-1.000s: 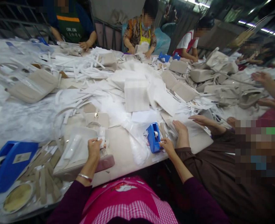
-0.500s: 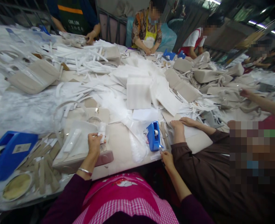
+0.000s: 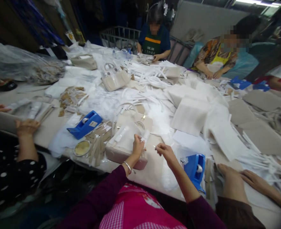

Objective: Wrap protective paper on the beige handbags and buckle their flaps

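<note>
A beige handbag (image 3: 117, 153) lies on the table in front of me, with white wrapping over its top. My left hand (image 3: 138, 146) is closed on a white wrap (image 3: 145, 136) around the bag's handle. Just right of it, my right hand (image 3: 165, 152) pinches a small piece of tape, barely visible at the fingertips and apart from the wrap. Beside my right forearm stands a blue tape dispenser (image 3: 193, 170).
Another blue tape dispenser (image 3: 86, 124), beige strips (image 3: 98, 141) and a round yellowish tin (image 3: 82, 148) are to the left. White foam sheets (image 3: 190, 114) pile up ahead. Co-workers' hands (image 3: 27, 126) handle a bag at far left; others' hands (image 3: 233, 173) rest at right.
My right hand has left the tape dispenser's cutter and moved left toward the bag handle, tape in its fingers. My left hand still grips the wrap. The view has turned left.
</note>
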A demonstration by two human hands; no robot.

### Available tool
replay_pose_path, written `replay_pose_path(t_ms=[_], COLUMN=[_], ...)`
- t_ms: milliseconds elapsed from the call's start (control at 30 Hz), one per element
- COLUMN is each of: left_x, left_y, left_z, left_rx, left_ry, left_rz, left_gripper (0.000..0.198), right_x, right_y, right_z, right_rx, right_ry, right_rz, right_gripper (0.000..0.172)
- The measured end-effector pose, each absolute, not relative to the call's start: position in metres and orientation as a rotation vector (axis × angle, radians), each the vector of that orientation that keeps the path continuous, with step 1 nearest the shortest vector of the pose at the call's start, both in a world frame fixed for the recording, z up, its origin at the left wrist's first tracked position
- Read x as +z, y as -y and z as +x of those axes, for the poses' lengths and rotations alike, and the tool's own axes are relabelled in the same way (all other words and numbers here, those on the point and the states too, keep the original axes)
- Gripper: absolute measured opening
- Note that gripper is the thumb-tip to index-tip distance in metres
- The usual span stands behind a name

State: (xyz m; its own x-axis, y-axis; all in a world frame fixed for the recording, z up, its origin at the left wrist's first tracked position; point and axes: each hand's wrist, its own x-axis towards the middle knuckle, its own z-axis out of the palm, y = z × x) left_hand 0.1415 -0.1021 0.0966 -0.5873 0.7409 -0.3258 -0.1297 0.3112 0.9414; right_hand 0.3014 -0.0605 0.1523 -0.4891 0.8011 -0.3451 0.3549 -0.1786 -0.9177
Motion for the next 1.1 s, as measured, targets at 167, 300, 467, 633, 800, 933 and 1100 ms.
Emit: replay_pose_path(t_ms=[167, 300, 467, 633, 800, 933, 1100], left_x=[0.109, 0.113, 0.112, 0.109, 0.107, 0.105, 0.103], left_y=[0.108, 0.109, 0.111, 0.111, 0.108, 0.106, 0.106], left_z=[0.143, 0.144, 0.145, 0.146, 0.146, 0.146, 0.146], left_rx=[1.368, 1.341, 1.279, 1.285, 1.306, 1.319, 1.33], left_ry=[-1.779, -1.852, -1.959, -1.952, -1.902, -1.892, -1.867], left_rz=[0.574, 0.607, 0.669, 0.668, 0.576, 0.54, 0.551], left_gripper=[0.036, 0.033, 0.026, 0.021, 0.024, 0.024, 0.019], right_x=[0.157, 0.141, 0.13, 0.131, 0.136, 0.133, 0.118], right_y=[0.015, 0.004, -0.002, -0.003, -0.001, 0.003, -0.001], right_z=[0.221, 0.209, 0.206, 0.207, 0.214, 0.219, 0.218], right_rx=[1.52, 1.481, 1.431, 1.364, 1.383, 1.369, 1.329], right_ry=[2.246, 2.389, 2.492, 2.527, 2.512, 2.459, 2.404], right_rz=[-1.387, -1.472, -1.515, -1.573, -1.587, -1.633, -1.7], right_gripper=[0.013, 0.01, 0.011, 0.009, 0.008, 0.01, 0.014])
